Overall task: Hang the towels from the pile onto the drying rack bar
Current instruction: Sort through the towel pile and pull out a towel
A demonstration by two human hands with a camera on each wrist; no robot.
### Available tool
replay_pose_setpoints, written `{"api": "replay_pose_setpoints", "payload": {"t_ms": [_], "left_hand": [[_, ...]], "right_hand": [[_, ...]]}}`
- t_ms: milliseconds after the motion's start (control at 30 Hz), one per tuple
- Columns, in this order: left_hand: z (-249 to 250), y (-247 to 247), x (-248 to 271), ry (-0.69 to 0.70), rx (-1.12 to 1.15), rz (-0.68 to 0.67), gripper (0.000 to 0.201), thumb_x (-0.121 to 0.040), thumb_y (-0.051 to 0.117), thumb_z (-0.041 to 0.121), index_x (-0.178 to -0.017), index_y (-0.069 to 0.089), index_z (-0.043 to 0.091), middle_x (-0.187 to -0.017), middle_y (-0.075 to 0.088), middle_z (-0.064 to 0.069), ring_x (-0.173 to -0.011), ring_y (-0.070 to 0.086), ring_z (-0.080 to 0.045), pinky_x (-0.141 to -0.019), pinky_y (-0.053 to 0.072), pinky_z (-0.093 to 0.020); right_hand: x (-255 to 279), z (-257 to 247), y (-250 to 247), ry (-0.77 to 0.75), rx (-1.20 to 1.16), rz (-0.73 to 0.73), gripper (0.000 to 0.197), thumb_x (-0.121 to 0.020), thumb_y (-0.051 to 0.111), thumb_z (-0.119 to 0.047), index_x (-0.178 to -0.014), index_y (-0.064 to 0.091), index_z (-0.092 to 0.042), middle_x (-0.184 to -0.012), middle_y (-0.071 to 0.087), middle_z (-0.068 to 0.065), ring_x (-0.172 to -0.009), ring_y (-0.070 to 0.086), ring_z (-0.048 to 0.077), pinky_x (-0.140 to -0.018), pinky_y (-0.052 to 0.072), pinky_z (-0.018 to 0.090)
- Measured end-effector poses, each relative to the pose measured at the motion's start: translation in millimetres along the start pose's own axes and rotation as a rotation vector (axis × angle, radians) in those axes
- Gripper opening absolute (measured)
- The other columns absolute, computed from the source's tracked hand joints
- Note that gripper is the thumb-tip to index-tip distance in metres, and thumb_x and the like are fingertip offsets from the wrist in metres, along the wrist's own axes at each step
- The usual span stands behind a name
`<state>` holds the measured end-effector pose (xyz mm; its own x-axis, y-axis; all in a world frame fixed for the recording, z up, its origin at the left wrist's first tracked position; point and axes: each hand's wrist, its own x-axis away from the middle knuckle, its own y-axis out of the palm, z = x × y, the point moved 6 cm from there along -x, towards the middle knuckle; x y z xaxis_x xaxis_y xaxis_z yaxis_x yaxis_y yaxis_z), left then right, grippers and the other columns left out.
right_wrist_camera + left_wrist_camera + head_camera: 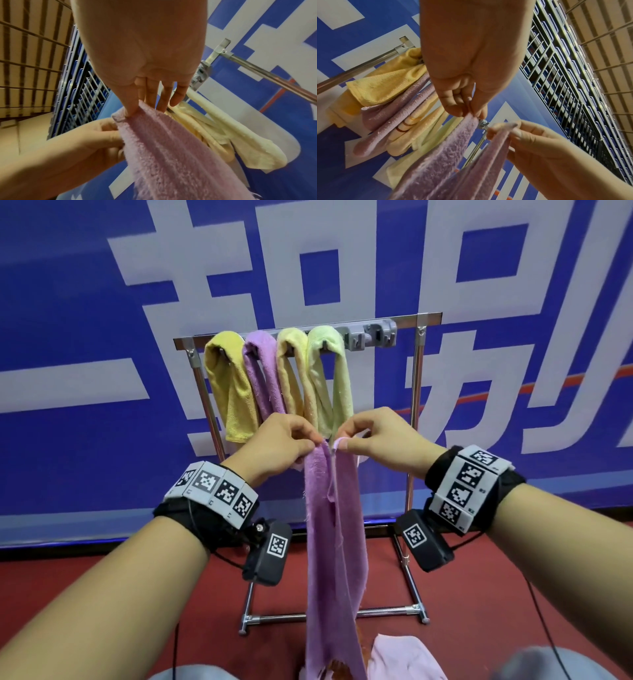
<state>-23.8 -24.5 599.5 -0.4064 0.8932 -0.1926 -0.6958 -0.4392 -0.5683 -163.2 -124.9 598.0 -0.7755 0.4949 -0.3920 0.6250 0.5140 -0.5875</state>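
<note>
Your left hand (274, 445) and your right hand (380, 440) are raised close together in front of the drying rack (416, 405), each pinching the top edge of one purple towel (334, 525) between thumb and curled fingers. The two pinches sit just beside each other, so the towel's upper edge is bunched between them and the cloth hangs straight down in two long folds toward the floor. From the left wrist view your left fingertips (462, 109) close on one corner of the fabric; from the right wrist view your right thumb and fingers (132, 106) clamp the other.

Behind your hands, four towels are draped side by side over the rack bar (407, 320): a yellow towel (233, 392) at the left end, then a lilac towel (263, 371), a pale yellow towel (294, 378) and a light green towel (330, 378). To the right of them the bar carries a grey clip fitting (373, 333).

At the bottom of the head view, a pink towel (404, 659) lies low near your knees, beside the hanging end of the purple one. The rack stands on a red floor (479, 594) against a blue banner (68, 302) with large white characters.
</note>
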Motion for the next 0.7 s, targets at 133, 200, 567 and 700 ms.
{"api": "replay_pose_setpoints", "payload": {"t_ms": [133, 200, 567, 700], "left_hand": [[12.7, 0.9, 3.1, 0.031, 0.046, -0.036, 0.01, -0.086, 0.068, 0.001, -0.089, 0.077, 0.006, -0.09, 0.067, -0.032, -0.071, 0.056, -0.024, -0.071, 0.048, -0.039], [14.6, 0.2, 4.1, 0.012, 0.099, -0.072, 0.014, -0.081, 0.068, 0.004, -0.088, 0.079, 0.01, -0.085, 0.066, -0.032, -0.073, 0.053, -0.025, -0.073, 0.045, -0.041], [23.5, 5.6, 7.7, 0.137, 0.009, -0.099, 0.02, -0.084, 0.074, 0.003, -0.103, 0.077, 0.009, -0.086, 0.077, -0.005, -0.078, 0.07, -0.012, -0.082, 0.06, -0.044], [20.5, 3.5, 3.7, 0.123, -0.043, 0.008, 0.013, -0.085, 0.072, 0.001, -0.093, 0.078, 0.009, -0.08, 0.076, -0.004, -0.07, 0.065, -0.007, -0.074, 0.058, -0.035]], "right_hand": [[-4.9, -17.8, 7.9, -0.047, 0.015, 0.006, 0.024, -0.085, 0.075, -0.028, -0.082, 0.068, -0.005, -0.073, 0.065, 0.005, -0.066, 0.054, 0.008, -0.062, 0.045, 0.024], [-5.9, -20.5, 10.2, -0.056, 0.062, 0.017, 0.027, -0.085, 0.075, -0.031, -0.081, 0.066, -0.006, -0.068, 0.06, -0.002, -0.061, 0.05, 0.007, -0.058, 0.043, 0.023], [-5.4, -9.9, 10.9, -0.017, -0.018, 0.066, 0.03, -0.084, 0.076, -0.031, -0.082, 0.063, -0.004, -0.062, 0.054, -0.005, -0.056, 0.046, 0.007, -0.054, 0.039, 0.024], [-0.5, 0.8, 11.5, 0.043, 0.004, -0.049, 0.011, -0.083, 0.069, -0.017, -0.089, 0.063, -0.01, -0.067, 0.057, -0.004, -0.06, 0.05, 0.009, -0.059, 0.043, 0.03]]}}
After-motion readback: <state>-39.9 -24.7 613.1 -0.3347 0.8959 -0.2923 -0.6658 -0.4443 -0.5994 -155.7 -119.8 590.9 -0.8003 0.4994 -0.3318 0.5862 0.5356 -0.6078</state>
